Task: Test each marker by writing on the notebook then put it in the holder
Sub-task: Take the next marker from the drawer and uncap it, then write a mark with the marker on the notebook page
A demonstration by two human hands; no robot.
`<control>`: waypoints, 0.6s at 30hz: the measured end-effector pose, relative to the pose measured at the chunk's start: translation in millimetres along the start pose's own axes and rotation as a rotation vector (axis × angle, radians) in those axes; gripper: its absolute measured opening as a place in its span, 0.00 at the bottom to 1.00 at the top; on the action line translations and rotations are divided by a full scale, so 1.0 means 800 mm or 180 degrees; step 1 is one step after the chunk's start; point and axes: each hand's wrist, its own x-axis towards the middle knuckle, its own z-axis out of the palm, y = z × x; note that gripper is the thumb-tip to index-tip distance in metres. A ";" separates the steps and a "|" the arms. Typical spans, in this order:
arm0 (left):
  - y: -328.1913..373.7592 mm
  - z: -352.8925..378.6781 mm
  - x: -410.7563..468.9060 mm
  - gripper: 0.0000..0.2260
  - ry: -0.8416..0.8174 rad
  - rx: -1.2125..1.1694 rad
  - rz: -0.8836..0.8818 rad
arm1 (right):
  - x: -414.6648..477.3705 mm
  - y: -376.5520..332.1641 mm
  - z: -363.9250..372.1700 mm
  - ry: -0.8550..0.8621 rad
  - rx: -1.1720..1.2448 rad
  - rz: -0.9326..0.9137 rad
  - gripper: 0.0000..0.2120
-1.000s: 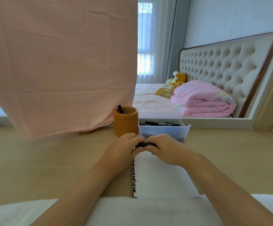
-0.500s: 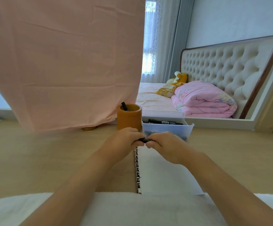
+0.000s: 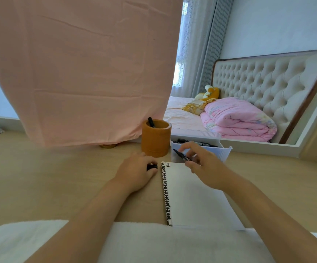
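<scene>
Pale wooden desk is stretching across the view, with a pink cloth hanging over its far side and a bed with a folded pink quilt showing behind.

1 orange-brown cylindrical holder is standing upright at the back of the desk, and 1 black marker in the holder is leaning against its rim. Just beside it on the right, a clear plastic bin is sitting with several black markers in the bin lying flat inside; their exact count is not readable.

A notebook is lying open in front of the bin, with a black-and-white patterned strip along its left edge and 1 dark written mark sitting at its top left corner.

The 2 hands are working apart. The left hand is resting on the desk just left of the notebook, pinching a small black cap in its fingertips. The right hand is hovering over the notebook's top edge, its fingers curling around a black marker, whose far end is pointing up and left, toward the holder, in front of the bin's near wall.

A white towel is lying along the near edge under both forearms.
</scene>
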 end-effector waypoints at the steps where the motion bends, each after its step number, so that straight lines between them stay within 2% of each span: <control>1: 0.000 0.002 0.000 0.12 -0.0053 0.0013 0.0012 | 0.001 -0.003 -0.002 0.0072 0.0156 -0.0021 0.14; 3: 0.000 0.004 0.001 0.14 -0.0093 -0.0027 -0.0033 | 0.006 -0.008 -0.003 0.0111 0.0512 -0.0046 0.15; 7: 0.011 -0.001 0.008 0.18 0.0007 -0.0572 -0.0238 | 0.020 -0.017 -0.006 -0.0032 0.1181 0.0045 0.27; 9: 0.021 -0.003 0.016 0.20 -0.0120 -0.0680 -0.0203 | 0.026 -0.017 -0.009 -0.0120 0.1095 -0.0050 0.28; 11: 0.031 -0.002 0.024 0.22 -0.0364 -0.0673 -0.0134 | 0.030 -0.016 -0.010 -0.0084 0.0929 -0.0240 0.21; 14: 0.036 0.007 0.033 0.23 -0.0548 -0.0597 -0.0091 | 0.035 -0.017 -0.005 0.0155 0.1511 -0.0064 0.04; 18: 0.027 0.018 0.035 0.23 -0.0483 -0.0489 -0.0046 | 0.047 -0.003 0.004 0.0374 0.1903 0.0289 0.07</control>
